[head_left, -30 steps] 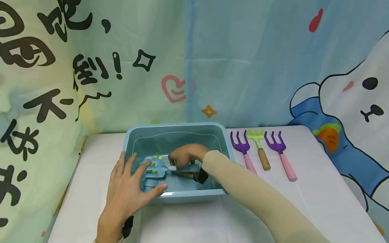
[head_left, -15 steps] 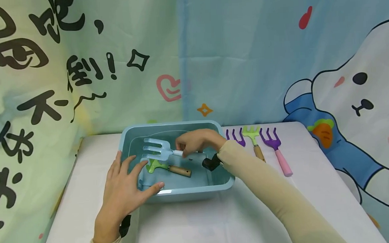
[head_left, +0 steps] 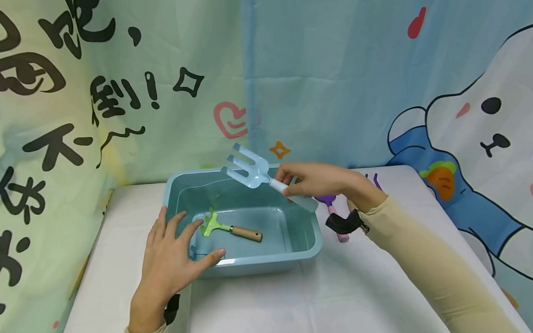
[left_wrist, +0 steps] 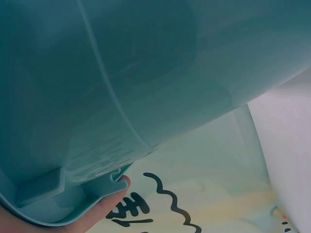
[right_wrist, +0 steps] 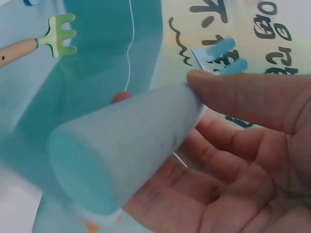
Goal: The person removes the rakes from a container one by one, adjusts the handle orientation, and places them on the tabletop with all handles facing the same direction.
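My right hand (head_left: 317, 179) pinches a light blue garden hand fork (head_left: 255, 173) by its pale handle, above the basin's back right corner. The tines point up and to the left. In the right wrist view the thumb lies over the handle (right_wrist: 126, 141), with the other fingers beneath. My left hand (head_left: 174, 255) rests at the front left corner of the blue-green basin (head_left: 252, 260), fingers spread and thumb over the front rim. In the left wrist view a finger (left_wrist: 104, 206) lies along the rim. A green hand fork (head_left: 244, 233) with a wooden handle lies in the basin.
Right of the basin, purple hand forks (head_left: 331, 203) with pink handles lie on the white-covered table (head_left: 254, 309), partly hidden by the right hand and forearm. A printed cloth (head_left: 334, 85) hangs behind the table.
My right hand has lifted the light blue fork out of the basin and moved up and right with it. The green fork in the basin is now uncovered. The left hand has barely moved.
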